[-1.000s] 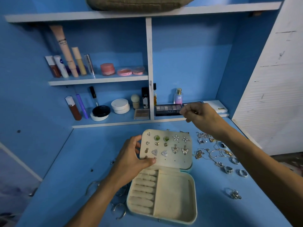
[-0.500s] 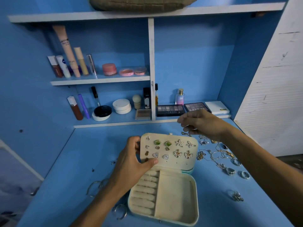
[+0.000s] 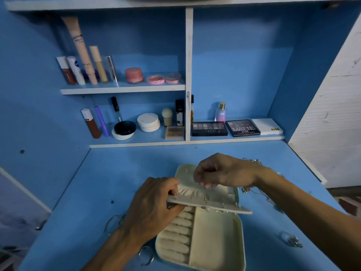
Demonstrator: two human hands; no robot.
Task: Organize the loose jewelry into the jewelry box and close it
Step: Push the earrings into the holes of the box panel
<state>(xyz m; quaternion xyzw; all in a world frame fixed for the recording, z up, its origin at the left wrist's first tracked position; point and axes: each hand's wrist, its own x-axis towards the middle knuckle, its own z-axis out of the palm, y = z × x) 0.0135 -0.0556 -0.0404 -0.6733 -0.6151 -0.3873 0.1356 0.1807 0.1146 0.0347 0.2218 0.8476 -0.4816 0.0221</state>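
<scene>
Gripping the left edge of the earring panel (image 3: 214, 207), the left hand (image 3: 154, 202) curls its fingers over the top and its thumb underneath, so the panel lies almost flat above the base of the jewelry box (image 3: 213, 237). The right hand (image 3: 220, 171) hovers over the raised lid (image 3: 185, 170), wrist bent, fingers curled, thumb and forefinger tips drawn together. They may be pinching something tiny, but I cannot tell whether anything is between them.

The box lies open near the front of the blue surface (image 3: 263, 241), its ring rolls (image 3: 175, 235) on the left and a bare compartment on the right. Loose chains (image 3: 246, 189) lie just behind the right wrist, a ring (image 3: 292, 240) lies apart to the right of the box, and thin hoops (image 3: 112, 222) show beside the left forearm.

Behind the surface stands a blue shelf unit with white edges. Its lower shelf (image 3: 136, 144) carries eyeshadow palettes (image 3: 209, 129), a perfume bottle (image 3: 220, 112) and round compacts (image 3: 148, 122). The upper shelf holds upright tubes (image 3: 82, 55) and pink pots (image 3: 133, 75). A white ribbed panel (image 3: 332, 114) closes the right side.
</scene>
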